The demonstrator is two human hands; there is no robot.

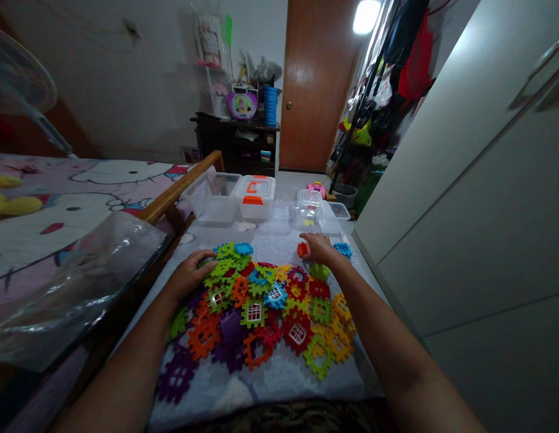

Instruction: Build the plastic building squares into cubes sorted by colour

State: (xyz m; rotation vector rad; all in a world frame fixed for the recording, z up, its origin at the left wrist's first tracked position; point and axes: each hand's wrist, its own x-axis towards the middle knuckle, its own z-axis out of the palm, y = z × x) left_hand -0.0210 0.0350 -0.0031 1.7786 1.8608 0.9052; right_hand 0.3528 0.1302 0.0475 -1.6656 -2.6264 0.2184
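A heap of interlocking plastic building tiles [255, 313] in green, orange, purple, red, yellow and blue covers the middle of the cloth-covered table [216, 409]. Some tiles carry white window grilles, such as a blue tile [276, 295]. My left hand [192, 273] rests at the heap's left edge, fingers apart and touching the green tiles [225, 264]. Beyond the heap at the right, my right hand [319, 248] pinches a small orange tile [302, 249] between thumb and fingers. Close to that hand lie a blue tile [342, 249] and a yellow-green tile [319, 272].
At the table's far end stand an open clear bin [214, 201], a clear box with orange latches [256, 207] and smaller clear containers [309, 207]. A bed with a wooden rail [184, 186] borders the left, with a plastic bag [90, 288]. A white cabinet [464, 210] borders the right.
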